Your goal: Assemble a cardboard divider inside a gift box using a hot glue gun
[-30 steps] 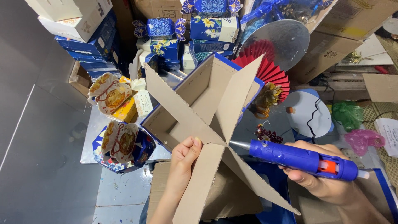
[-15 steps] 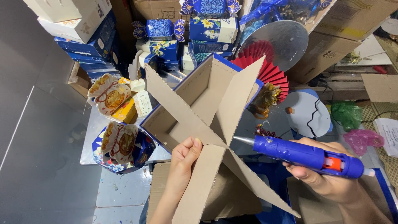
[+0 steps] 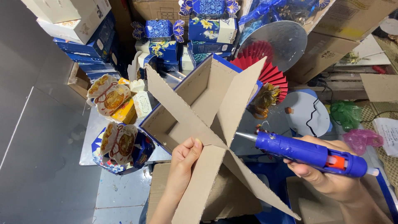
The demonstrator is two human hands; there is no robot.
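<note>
The biggest thing in front of you is the cardboard cross (image 3: pixel 215 137), two brown strips slotted through each other so they form an X, standing inside a shallow blue-edged box (image 3: pixel 166 124). You hold it tipped toward you, which seems to be so the seam where the strips meet faces the tool.

Behind the cross, a stack of blue boxes (image 3: pixel 89 45) with floral print rises at the far left, with white boxes on top. Directly beyond the cross sit more blue gift boxes (image 3: pixel 209 29) printed with yellow flowers and pale label panels, some with petal-shaped ends. To the far right of the cross lean plain brown cartons (image 3: pixel 331 41), and in front of them a silver disc (image 3: pixel 282 39) stands just behind a red paper fan (image 3: pixel 265 70).

Left of the cross, a round blue packet (image 3: pixel 120 145) with a scalloped white and gold front lies near its lower corner, and a similar white and gold one (image 3: pixel 108 97) rests farther back beside a yellow block.

Your right hand (image 3: pixel 327 178) has its fingers wrapped tight around the blue glue gun (image 3: pixel 306 151), whose metal tip almost touches the crossing point of the strips, so glue would land in the joint.

Your left hand (image 3: pixel 184 159) presses against the near strip just left of that crossing, fingers curled together on the cardboard, steadying it.
</note>
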